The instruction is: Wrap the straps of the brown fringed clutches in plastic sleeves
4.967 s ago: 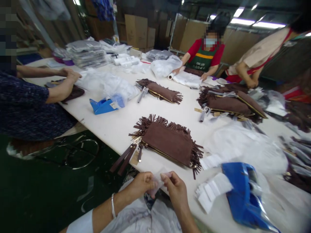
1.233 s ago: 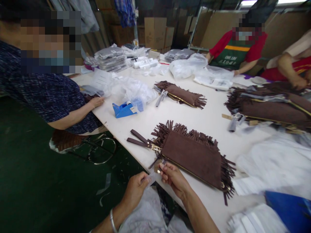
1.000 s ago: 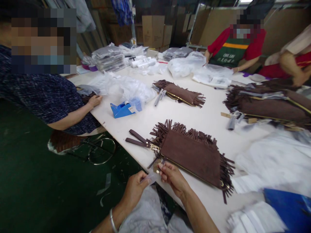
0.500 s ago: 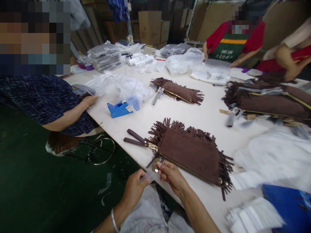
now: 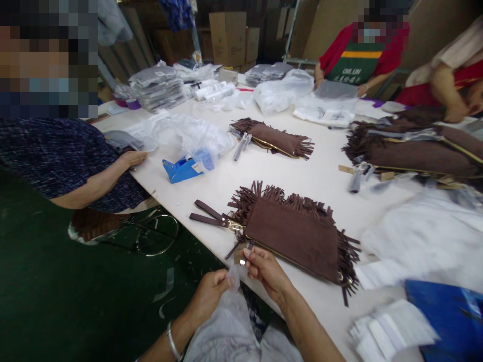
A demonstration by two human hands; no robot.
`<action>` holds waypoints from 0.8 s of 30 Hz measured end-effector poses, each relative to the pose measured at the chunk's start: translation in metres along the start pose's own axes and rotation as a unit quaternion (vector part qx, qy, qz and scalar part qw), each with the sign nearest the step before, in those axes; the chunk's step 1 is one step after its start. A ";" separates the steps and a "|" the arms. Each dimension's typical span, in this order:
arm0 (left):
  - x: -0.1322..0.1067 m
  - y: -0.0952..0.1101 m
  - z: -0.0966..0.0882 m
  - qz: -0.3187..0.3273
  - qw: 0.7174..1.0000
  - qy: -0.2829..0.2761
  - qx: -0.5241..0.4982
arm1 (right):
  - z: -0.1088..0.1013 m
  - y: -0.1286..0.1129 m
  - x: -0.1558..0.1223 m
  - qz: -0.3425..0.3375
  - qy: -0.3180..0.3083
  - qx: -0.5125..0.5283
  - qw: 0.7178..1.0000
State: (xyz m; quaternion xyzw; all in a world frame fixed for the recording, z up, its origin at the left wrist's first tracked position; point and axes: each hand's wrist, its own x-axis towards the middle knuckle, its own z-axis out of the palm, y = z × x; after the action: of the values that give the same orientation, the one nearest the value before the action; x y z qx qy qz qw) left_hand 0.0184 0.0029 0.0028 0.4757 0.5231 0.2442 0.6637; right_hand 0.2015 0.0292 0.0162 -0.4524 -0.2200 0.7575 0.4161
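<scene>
A dark brown fringed pouch (image 5: pixel 294 236) lies flat at the near table edge, its gold zipper side facing me. From its left corner a wrist strap (image 5: pixel 207 215) sticks out on a gold clasp (image 5: pixel 234 227). My right hand (image 5: pixel 267 274) is closed in a pinch at that corner, gripping a small brown tag (image 5: pixel 238 256) beside the zipper end. My left hand (image 5: pixel 207 296), with a bangle on its wrist, pinches a small clear plastic bag (image 5: pixel 234 277) just below the tag. Fingertips partly hide both small pieces.
Another fringed pouch (image 5: pixel 277 139) lies mid-table; more pouches (image 5: pixel 422 153) are piled at right. A blue tape dispenser (image 5: pixel 183 170) sits left of centre. White plastic bags (image 5: pixel 426 236) and a blue folder (image 5: pixel 445 317) are near right. Co-workers sit or stand left and across.
My left hand has shifted a little, and the clear plastic bag now stands more upright, nearer the tag. My right hand keeps its pinch. The view has shifted slightly.
</scene>
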 end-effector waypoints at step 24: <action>-0.011 0.007 -0.010 -0.060 0.978 0.014 -0.197 | -0.015 0.010 -0.034 -0.175 0.245 -0.342 0.890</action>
State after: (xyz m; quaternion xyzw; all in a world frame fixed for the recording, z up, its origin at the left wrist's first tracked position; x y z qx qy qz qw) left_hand 0.0071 0.0005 0.0137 0.2999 0.5016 0.3086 0.7504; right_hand 0.2184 -0.0049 0.0186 -0.6924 -0.4322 0.4153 0.4017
